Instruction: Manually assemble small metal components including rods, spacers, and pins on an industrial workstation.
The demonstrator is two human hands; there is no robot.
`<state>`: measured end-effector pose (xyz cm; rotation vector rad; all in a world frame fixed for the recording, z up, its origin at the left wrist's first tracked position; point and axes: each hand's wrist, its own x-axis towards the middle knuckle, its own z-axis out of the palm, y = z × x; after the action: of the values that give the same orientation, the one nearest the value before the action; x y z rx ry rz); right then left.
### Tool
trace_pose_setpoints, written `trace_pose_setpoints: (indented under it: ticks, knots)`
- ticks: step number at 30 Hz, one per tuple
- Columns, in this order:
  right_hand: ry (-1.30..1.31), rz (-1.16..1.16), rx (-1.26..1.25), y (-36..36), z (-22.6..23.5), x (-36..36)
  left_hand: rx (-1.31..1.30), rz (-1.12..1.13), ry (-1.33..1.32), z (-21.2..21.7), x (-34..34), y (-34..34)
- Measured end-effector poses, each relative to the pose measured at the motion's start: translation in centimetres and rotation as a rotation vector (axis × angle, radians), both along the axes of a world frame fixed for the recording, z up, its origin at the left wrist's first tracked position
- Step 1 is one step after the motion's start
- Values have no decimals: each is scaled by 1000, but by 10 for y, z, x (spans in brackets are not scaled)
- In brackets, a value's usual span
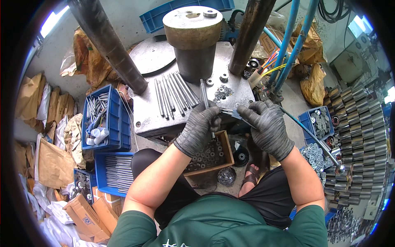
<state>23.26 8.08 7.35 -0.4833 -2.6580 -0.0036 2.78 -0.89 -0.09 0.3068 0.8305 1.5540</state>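
My left hand (199, 127), in a grey work glove, is wrapped round a steel shaft (203, 92) that stands nearly upright over the near edge of the metal table (144, 117). My gloved right hand (269, 129) grips a slim hand tool with thin metal tips (228, 111), pointed at the shaft beside my left fingers. The fingers hide much of the tool, and I cannot tell whether its tips touch the shaft. Several bare shafts (175, 94) lie side by side on the table's left. To the right are small bearings (224, 77) and a pile of small metal rings (223, 93).
A thick steel cylinder (193, 61) rises mid-table between two dark posts (109, 45). Below my hands is a wooden box (225, 148) of bearings. Blue crates (113, 119) with shafts stand left. A long ball-ended lever (312, 136) slants across the right, before stacked metal cylinders (362, 131).
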Motion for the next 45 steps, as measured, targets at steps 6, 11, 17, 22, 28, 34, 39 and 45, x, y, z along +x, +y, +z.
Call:
trace_pose_setpoints:
  ticks: [6,11,17,22,28,34,39,45]
  knots:
    - [103,-97,-403,8,-9,8,43,-11,494,11,0,-6]
    - [302,-184,-758,25,-7,19,74,-9,698,-1,-4,-7]
    - [217,-202,-893,22,10,23,148,47,1147,-3,-5,-6]
    - [117,-147,-978,31,15,37,218,79,1257,2,-12,-5]
    - [-9,-52,-1096,28,24,40,186,-54,830,16,-5,-13]
    - [-125,55,-1119,13,9,21,158,-97,600,1,-3,-9]
    - [-92,36,-1159,16,9,20,138,-155,470,5,-4,-8]
    - [-142,9,-1214,6,27,12,135,-97,414,11,2,-11]
